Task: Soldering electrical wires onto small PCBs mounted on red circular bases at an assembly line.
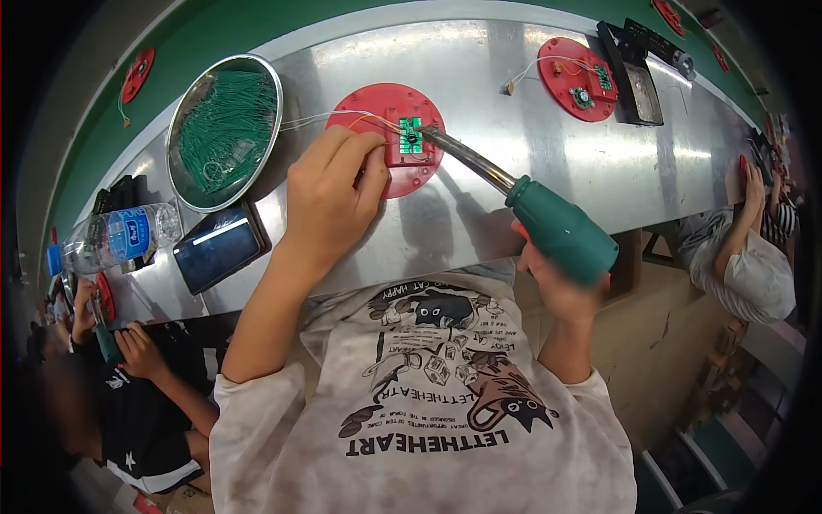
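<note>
A red round disc (409,176) lies on the metal bench (531,163) with a small green circuit board (411,137) on top. My left hand (330,193) rests on the disc's left side and pinches thin white and orange wires (338,118) against the board. My right hand (556,278) grips the green handle of a soldering iron (561,231). Its metal shaft reaches up-left and the tip touches the green board.
A round metal bowl (181,128) full of green wires sits at left, with a dark phone (218,248) and a water bottle (124,236) near it. A second red disc (575,79) and a black holder (635,73) lie at right. Other people work on both sides.
</note>
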### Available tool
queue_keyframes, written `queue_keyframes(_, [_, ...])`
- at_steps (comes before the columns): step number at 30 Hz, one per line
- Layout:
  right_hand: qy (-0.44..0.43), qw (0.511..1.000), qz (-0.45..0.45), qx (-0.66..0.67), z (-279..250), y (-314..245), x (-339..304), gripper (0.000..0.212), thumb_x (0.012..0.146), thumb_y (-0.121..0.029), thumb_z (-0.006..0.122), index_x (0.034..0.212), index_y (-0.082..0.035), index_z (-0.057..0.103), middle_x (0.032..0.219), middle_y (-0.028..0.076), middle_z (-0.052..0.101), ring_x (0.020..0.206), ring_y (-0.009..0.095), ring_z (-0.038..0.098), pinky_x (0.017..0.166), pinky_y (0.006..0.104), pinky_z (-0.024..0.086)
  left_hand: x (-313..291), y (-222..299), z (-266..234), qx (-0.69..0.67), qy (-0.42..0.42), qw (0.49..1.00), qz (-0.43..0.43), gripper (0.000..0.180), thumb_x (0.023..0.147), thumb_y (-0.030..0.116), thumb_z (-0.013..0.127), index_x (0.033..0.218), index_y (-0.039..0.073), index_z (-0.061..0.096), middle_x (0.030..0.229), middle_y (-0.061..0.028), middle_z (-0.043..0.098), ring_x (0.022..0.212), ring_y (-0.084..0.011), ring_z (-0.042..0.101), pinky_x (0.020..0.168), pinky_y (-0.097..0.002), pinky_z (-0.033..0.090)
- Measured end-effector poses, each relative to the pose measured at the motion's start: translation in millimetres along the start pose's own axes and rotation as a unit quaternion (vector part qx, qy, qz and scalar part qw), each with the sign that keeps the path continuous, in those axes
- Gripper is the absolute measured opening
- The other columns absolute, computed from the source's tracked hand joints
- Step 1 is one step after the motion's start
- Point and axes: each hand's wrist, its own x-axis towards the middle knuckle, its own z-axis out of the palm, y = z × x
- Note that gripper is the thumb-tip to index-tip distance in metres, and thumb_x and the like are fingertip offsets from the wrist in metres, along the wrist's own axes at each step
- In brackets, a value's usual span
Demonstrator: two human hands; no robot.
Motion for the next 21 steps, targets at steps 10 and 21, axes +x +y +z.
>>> queue_keyframes(10, [-0.111,0.994,-0.005,-0.022,-9.5,11.5,-1.2,0.037,0.089,-0.009,0.068,0.121,0.008,0.061,0.104,0.018,0.069,0.061,0.015,0.061,0.055,0.0274,0.050,-1.6,-8.5,6.1,0.031,0.025,0.998,0.044,0.011,0.079,0.000,0.071,0.089,0.002,0.068,0.077,-0.0099,0.063,0.062,-0.0283,0.062,0.055,-0.0385,0.049])
queue_keyframes(21, [-0.133,0.988,-0.033,-0.075,-16.3,14.4,5.0,0.034,0.089,-0.005,0.064,0.121,0.008,0.059,0.096,0.017,0.066,0.061,0.017,0.060,0.055,0.0280,0.049,-4.6,-14.1,9.3,0.046,0.017,0.998,0.043,0.012,0.078,0.003,0.071,0.090,0.004,0.069,0.078,-0.0079,0.062,0.061,-0.0267,0.062,0.054,-0.0371,0.049])
